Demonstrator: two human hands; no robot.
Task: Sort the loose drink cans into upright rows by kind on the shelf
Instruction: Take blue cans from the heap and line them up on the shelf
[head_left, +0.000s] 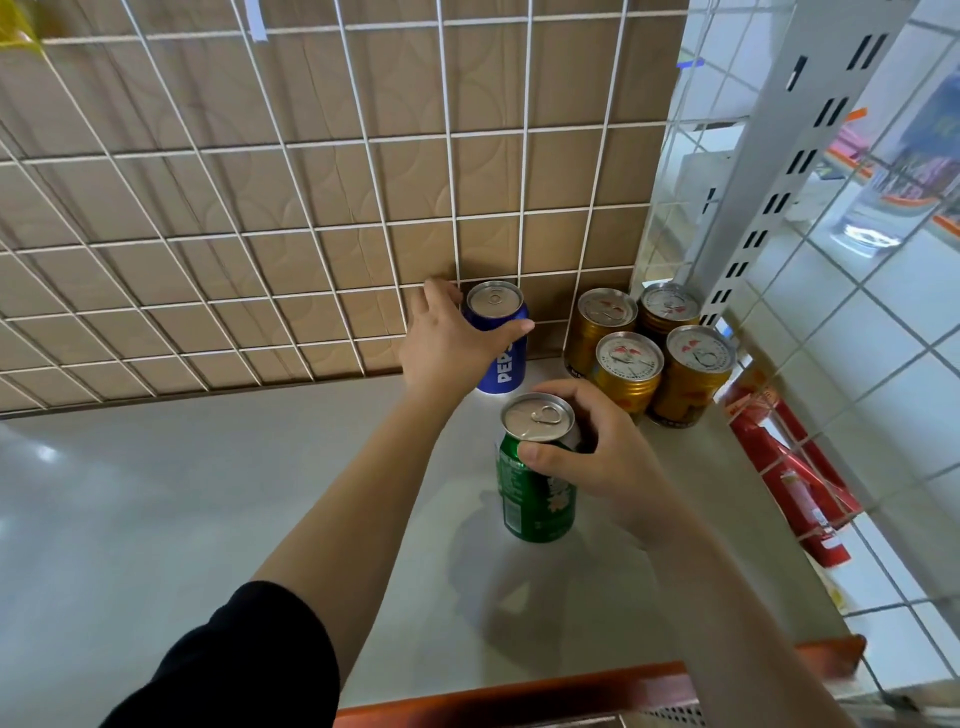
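Currently | blue can (501, 358) is gripped by left hand (452, 338), set rearward | green can (535, 499) is clasped by right hand (597, 457) (kinds kept apart, presumably)

One head view, close above the shelf (208, 493), facing forward and down toward its rear grid (311, 228).

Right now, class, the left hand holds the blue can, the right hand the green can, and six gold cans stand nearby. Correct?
The head view shows four gold cans, not six. The left hand holds the blue can, the right hand the green can.
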